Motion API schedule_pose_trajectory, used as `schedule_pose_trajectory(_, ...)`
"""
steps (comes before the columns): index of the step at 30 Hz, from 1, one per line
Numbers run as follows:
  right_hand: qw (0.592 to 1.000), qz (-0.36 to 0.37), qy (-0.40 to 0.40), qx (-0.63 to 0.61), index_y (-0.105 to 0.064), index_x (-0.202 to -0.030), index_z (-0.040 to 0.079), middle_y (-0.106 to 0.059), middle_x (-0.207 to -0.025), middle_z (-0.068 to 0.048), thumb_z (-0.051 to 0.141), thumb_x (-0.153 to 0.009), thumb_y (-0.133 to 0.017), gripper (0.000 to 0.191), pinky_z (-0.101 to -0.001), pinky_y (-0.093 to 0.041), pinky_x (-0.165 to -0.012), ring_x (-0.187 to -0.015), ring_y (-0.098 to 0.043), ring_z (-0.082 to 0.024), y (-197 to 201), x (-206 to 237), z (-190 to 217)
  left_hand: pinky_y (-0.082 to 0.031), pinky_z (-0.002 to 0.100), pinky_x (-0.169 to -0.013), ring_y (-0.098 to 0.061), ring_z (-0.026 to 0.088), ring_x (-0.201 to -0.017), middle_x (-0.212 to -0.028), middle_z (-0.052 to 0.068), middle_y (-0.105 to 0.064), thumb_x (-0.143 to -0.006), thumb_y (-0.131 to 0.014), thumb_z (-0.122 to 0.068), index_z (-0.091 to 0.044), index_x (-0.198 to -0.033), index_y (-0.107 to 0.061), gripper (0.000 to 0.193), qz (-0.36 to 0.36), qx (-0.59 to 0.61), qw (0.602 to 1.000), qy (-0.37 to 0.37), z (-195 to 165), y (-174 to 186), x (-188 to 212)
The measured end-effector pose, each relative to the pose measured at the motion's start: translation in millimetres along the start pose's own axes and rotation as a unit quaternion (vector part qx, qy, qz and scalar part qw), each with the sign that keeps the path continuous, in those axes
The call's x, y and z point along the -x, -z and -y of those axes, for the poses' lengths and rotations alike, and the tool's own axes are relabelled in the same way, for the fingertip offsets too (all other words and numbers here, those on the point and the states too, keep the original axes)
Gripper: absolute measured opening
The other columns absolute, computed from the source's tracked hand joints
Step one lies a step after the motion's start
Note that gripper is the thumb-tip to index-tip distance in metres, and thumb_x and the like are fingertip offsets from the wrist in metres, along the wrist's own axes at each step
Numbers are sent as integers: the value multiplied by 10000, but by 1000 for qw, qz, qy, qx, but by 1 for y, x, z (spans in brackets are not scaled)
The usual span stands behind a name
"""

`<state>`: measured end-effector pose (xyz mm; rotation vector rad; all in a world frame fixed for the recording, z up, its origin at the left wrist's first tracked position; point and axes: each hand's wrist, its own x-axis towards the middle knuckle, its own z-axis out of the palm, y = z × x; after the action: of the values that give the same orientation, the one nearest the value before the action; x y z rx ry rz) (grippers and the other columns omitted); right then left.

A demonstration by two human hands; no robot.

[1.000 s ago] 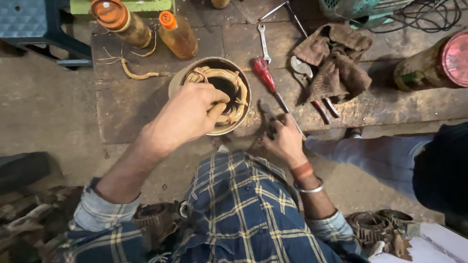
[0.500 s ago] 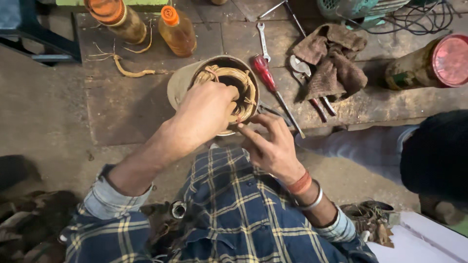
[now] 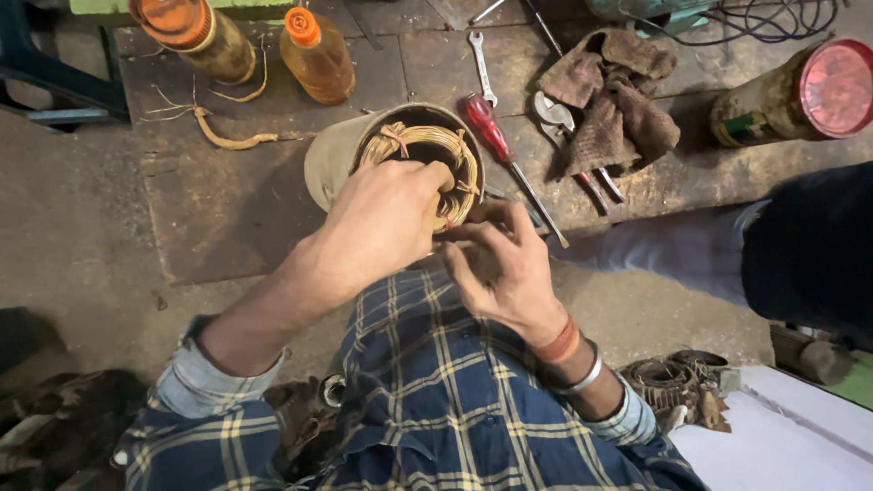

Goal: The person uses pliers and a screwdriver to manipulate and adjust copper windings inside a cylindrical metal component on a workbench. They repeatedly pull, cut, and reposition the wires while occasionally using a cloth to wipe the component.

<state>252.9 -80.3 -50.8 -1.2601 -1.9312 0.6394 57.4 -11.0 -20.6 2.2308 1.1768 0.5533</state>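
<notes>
The fingers of the left hand (image 3: 382, 227) are curled down over the near rim of the round motor stator (image 3: 409, 150), the fingertips tucked in against the copper winding (image 3: 414, 141) that rings its mouth; they look closed onto the coil, though the fingertips themselves are hidden behind the knuckles. Just to the right of them, and touching the same rim lower down, the right hand (image 3: 505, 264) has its fingers drawn together in a pinch at the near right edge of the winding. What it pinches I cannot tell: it is too small and too shaded.

So the stator lies directly ahead of both sets of fingers, away from the person's body, with its open bore facing up and tipped slightly toward them. Its long axis runs away from the fingers, toward the far left. The left hand is the nearer, lying right over the top of it; the right comes in from the side.

Farther out, just beyond the right fingers, a red-handled screwdriver (image 3: 496, 141) lies with its shaft pointing back toward them. Beyond it are a small spanner (image 3: 482, 65), pliers (image 3: 564, 136) and a brown rag (image 3: 618, 100). Away to the left stand two orange-capped bottles (image 3: 314, 55).
</notes>
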Motion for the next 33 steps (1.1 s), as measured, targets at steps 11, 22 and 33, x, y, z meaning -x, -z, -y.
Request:
schedule_pose_trajectory(11, 994, -29, 93, 44, -596, -1139, 2, -598, -1159, -183, -31, -926, -727, 252, -400, -572, -814, -995, -663, -348, -19, 3, -24, -548, 476, -696, -689, 369, -812, -941, 169, -702, -769, -727, -142, -31, -944, -756, 210, -7, 19, 997, -76, -6, 9, 3)
schedule_pose_trajectory(22, 990, -49, -124, -53, -656, -1081, 3, -650, -1158, -113, 99, -976, -720, 156, -343, -612, -819, -987, -727, -251, 10, 15, -61, -536, 485, -678, -694, 359, -757, -745, 135, -689, -810, -751, -236, -76, -807, -756, 160, -21, -17, 1000, -9, -8, -4, 4)
schedule_pose_trajectory(33, 940, 161, -199, 227, -719, -1122, 55, -585, -1267, -224, 228, -682, -792, 479, -481, -524, -917, -1132, -581, -413, -15, -1, -73, -541, 450, -701, -699, 349, -790, -855, 132, -716, -962, -704, -186, -56, -952, -735, 134, -90, 11, 996, 2, -1, -9, 4)
